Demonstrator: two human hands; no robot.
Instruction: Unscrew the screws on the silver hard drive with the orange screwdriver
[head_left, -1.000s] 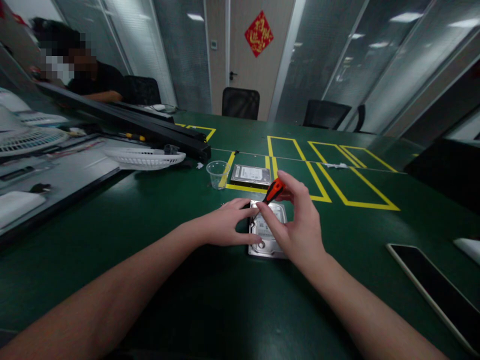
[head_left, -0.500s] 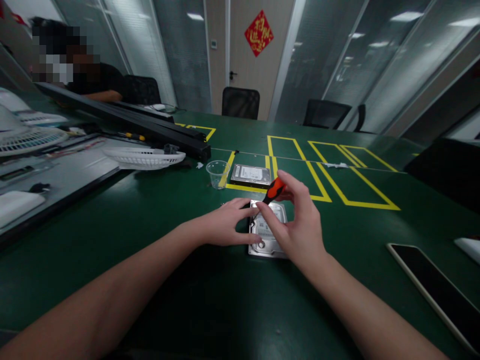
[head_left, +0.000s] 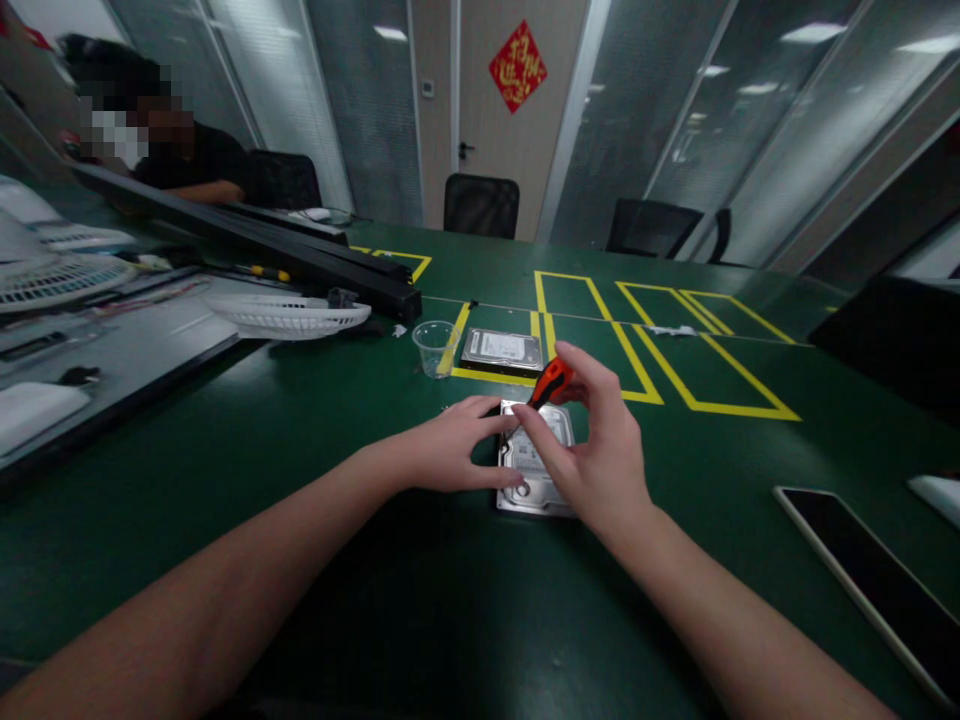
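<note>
A silver hard drive (head_left: 541, 488) lies flat on the green table (head_left: 300, 480) in front of me. My left hand (head_left: 450, 450) rests against its left edge, fingers spread, thumb and index touching the casing. My right hand (head_left: 596, 450) is closed on a screwdriver with an orange and black handle (head_left: 551, 380); its tip points down at the drive's upper left part. A second hard drive (head_left: 501, 350) lies further back on the yellow tape lines.
A clear plastic cup (head_left: 435, 346) stands left of the far drive. A white fan grille (head_left: 289, 316) and a long black bar (head_left: 262, 245) lie at the left. A person sits at the far left. A dark tablet (head_left: 870, 585) lies at the right edge.
</note>
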